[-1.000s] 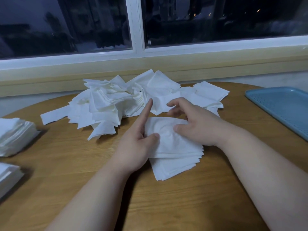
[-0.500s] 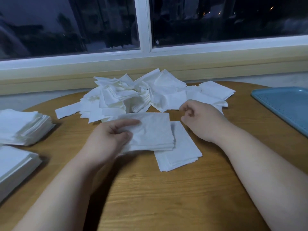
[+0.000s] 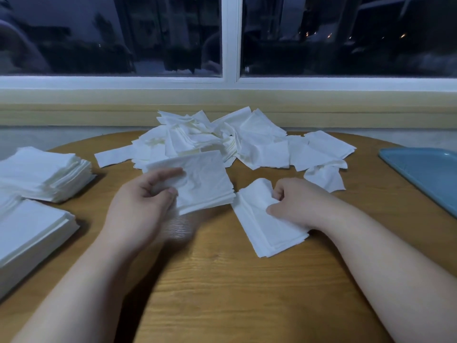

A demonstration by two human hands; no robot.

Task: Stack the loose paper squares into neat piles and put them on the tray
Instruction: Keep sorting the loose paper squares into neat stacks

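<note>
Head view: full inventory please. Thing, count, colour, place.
loose paper squares: one messy heap, too many to count, white, far middle of the table
far neat pile: 1, white, left edge of the table
near neat pile: 1, white, left edge, nearer the camera, partly cut off by the frame
held stack: 1, white, lifted in front of the heap
table stack: 1, white, lying on the table, right of the held stack
tray: 1, blue, right edge, no paper on the part in view
table: 1, wood brown, rounded
window: 1, white frame, dark outside, behind the table
left hand: grips the held stack
right hand: pinches the table stack's far edge
</note>
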